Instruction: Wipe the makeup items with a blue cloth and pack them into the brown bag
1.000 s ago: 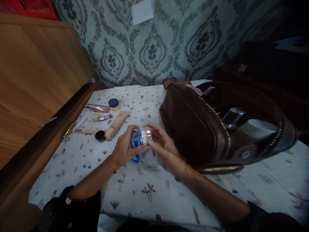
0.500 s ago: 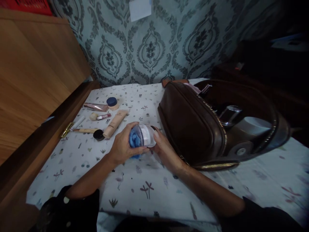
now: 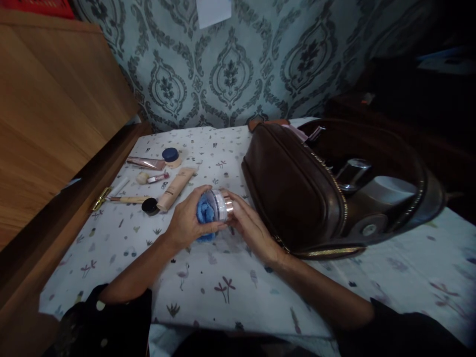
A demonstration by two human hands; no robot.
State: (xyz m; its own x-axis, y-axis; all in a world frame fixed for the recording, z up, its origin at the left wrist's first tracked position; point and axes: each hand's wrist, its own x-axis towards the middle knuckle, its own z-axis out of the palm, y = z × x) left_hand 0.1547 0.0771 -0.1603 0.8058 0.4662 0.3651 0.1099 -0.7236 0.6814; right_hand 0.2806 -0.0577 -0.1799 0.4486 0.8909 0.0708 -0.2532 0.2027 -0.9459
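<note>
Above the front middle of the table, both hands meet at a small clear cosmetic jar (image 3: 219,205). My left hand (image 3: 186,222) is closed around its left end, with a crumpled blue cloth (image 3: 206,210) between palm and jar. The jar's right end carries a shiny rose-gold lid (image 3: 228,204). My right hand (image 3: 253,230) has its fingers closed on that lid; some fingertips are hidden behind it. Just left lie a beige squeeze tube (image 3: 177,189) and a round black cap (image 3: 150,206).
A brown leather bag (image 3: 290,191), unzipped, stands at right with a silver-topped bottle (image 3: 353,173) inside. At left lie a blue-lidded jar (image 3: 171,156), a pinkish tube (image 3: 146,163), a lip gloss (image 3: 158,178) and a brush (image 3: 130,200). A wooden cabinet (image 3: 63,109) borders the left side.
The rose-gold lid now shows on the jar's right end, where clear plastic faced me before. My right fingers have shifted around it. My left hand keeps its grip; the view has moved slightly.
</note>
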